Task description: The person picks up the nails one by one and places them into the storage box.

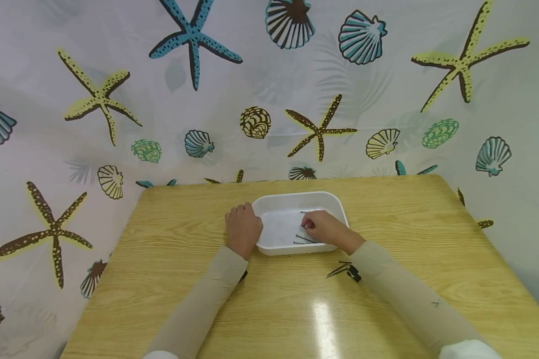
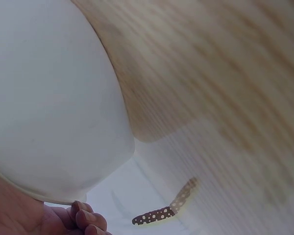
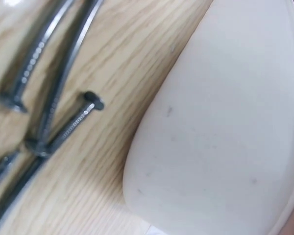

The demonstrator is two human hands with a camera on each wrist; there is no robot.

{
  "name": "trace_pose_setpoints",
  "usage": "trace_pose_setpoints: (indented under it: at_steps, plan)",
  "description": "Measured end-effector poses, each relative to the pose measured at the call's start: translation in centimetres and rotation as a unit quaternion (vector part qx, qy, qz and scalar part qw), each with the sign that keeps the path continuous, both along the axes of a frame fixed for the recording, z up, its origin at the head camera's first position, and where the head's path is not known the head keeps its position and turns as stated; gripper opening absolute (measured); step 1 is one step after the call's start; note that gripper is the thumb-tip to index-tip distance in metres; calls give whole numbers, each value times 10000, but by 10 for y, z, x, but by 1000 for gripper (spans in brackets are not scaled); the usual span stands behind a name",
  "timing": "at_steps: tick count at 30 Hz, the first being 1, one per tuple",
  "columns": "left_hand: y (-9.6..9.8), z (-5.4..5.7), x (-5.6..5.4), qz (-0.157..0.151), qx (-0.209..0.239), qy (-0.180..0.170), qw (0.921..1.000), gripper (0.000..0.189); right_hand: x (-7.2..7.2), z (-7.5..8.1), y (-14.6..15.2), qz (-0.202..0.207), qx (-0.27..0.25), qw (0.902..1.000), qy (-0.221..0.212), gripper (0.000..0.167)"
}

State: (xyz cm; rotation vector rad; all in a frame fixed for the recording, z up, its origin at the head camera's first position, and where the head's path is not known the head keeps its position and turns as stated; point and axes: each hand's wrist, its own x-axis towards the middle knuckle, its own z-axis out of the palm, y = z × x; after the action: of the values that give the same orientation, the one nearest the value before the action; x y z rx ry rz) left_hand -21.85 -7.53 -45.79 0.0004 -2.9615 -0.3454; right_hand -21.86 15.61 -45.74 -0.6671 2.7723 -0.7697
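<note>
A white plastic tray (image 1: pixel 278 227) stands on the wooden table. My left hand (image 1: pixel 243 230) grips its left rim, and in the left wrist view the curled fingers (image 2: pixel 85 218) show at the rim. Over the right part of the tray, my right hand (image 1: pixel 325 227) has thumb and fingers pinched together on a nail, of which only a short end shows. Several dark nails (image 1: pixel 304 239) lie on the tray floor around that hand. Outside the tray, below the right wrist, more nails (image 3: pixel 63 68) lie crossed on the table.
The wooden table (image 1: pixel 175 234) extends to both sides of the tray. Behind and beside it hangs a white cloth (image 1: pixel 233 89) printed with starfish and shells. A small black wrist camera (image 1: pixel 353 272) sits under the right sleeve, close to the loose nails.
</note>
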Motion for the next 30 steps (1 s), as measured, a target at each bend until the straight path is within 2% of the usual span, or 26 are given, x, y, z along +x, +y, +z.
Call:
trace_pose_setpoints:
  at_steps: [13, 30]
  plan:
    - [-1, -2, -1, -46, 25, 32, 10000, 23, 1, 0, 0, 140, -4, 9997, -176, 8]
    - [-1, 3, 2, -35, 86, 62, 9999, 24, 3, 2, 0, 310, 36, 9992, -232, 6]
